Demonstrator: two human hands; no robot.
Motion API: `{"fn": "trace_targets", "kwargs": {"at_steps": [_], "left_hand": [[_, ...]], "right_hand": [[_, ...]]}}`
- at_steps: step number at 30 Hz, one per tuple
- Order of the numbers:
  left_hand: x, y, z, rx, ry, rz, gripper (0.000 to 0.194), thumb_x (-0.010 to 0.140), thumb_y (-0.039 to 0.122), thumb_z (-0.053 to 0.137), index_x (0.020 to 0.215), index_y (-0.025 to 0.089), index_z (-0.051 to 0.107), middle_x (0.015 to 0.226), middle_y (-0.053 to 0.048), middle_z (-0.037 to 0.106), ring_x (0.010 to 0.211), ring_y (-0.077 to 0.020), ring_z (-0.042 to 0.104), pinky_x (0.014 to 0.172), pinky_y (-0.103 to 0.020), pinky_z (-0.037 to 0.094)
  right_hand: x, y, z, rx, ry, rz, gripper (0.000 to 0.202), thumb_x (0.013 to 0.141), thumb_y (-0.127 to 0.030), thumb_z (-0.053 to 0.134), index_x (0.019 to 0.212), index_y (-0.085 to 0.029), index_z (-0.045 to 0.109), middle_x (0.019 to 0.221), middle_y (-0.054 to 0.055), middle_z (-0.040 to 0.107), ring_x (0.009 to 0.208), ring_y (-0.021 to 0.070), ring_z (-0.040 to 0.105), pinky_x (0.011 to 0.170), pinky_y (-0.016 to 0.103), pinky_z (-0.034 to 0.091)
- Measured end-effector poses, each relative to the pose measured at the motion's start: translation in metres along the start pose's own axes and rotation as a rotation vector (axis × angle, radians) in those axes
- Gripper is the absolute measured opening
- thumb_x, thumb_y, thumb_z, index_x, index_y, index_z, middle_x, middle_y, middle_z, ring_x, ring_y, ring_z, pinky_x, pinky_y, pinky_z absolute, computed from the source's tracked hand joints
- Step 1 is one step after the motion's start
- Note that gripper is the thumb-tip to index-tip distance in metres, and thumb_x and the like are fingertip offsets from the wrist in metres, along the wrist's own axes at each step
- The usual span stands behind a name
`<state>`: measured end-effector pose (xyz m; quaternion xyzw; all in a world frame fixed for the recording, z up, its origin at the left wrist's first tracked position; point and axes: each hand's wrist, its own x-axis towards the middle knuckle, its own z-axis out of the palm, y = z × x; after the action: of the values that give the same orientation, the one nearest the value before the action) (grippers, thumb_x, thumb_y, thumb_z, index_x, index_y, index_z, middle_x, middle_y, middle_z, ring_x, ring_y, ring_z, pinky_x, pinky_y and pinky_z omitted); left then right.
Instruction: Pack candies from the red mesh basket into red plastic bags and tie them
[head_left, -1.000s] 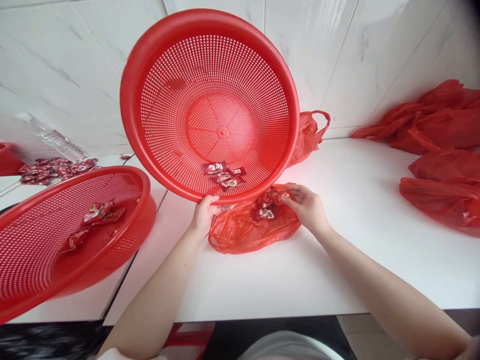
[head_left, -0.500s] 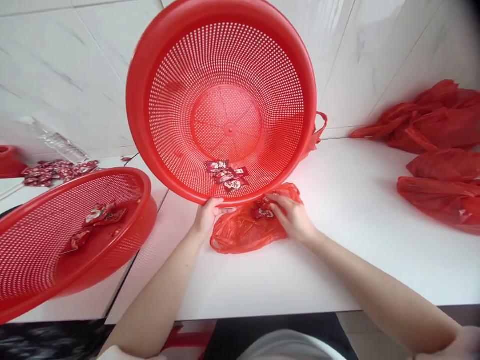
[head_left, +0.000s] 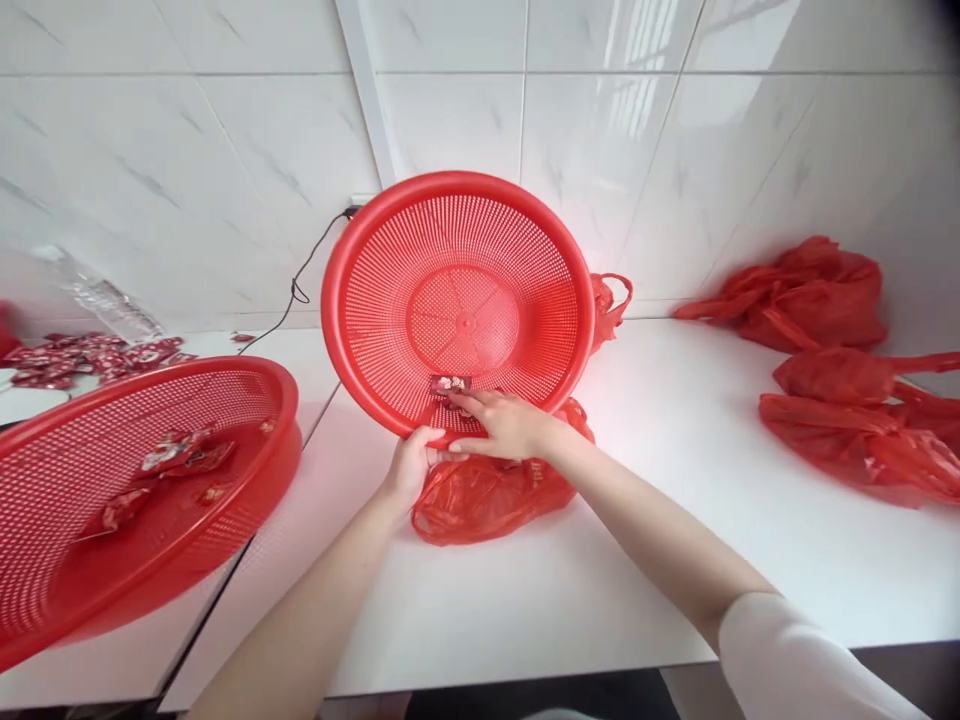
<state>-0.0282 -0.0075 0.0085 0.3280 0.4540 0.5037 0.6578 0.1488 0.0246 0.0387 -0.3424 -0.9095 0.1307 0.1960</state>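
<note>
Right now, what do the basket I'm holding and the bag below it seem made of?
Held basket: probably moulded plastic, softly glossy, going by its thick rounded rim and regular perforations. Bag below it: likely thin plastic film, slightly shiny; it's wrinkled and partly translucent.

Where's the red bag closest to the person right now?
In the head view, the bag lies on the table just below centre, at the tilted basket's near edge, right of the left hand.
</note>
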Motion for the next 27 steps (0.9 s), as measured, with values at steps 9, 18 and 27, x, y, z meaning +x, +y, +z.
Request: {"fn": "trace_targets", "kwargs": {"at_steps": [9,18,27], "left_hand": [[0.005,-0.004,-0.003,0.038,-0.055,0.056,0.031,0.065,0.026,0.060,0.087,0.006,0.069,0.083,-0.012,0.073,0.068,-0.0232,0.068,0.063,-0.034,0.057],[0.001,0.003,-0.005,0.037,-0.034,-0.034,0.030,0.064,0.031,0.057,0.078,0.007,0.068,0.063,-0.011,0.069,0.054,-0.0233,0.065,0.055,-0.035,0.055],[0.008,0.005,-0.010,0.019,-0.054,0.148,0.025,0.065,0.029,0.059,0.077,0.008,0.069,0.074,-0.011,0.071,0.066,-0.0221,0.066,0.062,-0.031,0.055]], "right_hand": [[-0.023,0.010,-0.001,0.233,0.148,-0.070,0.031,0.090,-0.028,0.057,0.120,-0.022,0.060,0.110,0.008,0.065,0.097,0.0185,0.062,0.083,0.030,0.050],[-0.035,0.008,-0.038,0.340,0.134,0.133,0.027,0.086,-0.037,0.061,0.103,-0.016,0.068,0.065,-0.003,0.058,0.054,0.0089,0.045,0.057,0.022,0.039],[-0.037,0.000,-0.034,0.408,-0.059,0.149,0.040,0.094,-0.052,0.043,0.086,-0.018,0.063,0.070,0.001,0.068,0.061,0.0138,0.062,0.062,0.026,0.047]]}}
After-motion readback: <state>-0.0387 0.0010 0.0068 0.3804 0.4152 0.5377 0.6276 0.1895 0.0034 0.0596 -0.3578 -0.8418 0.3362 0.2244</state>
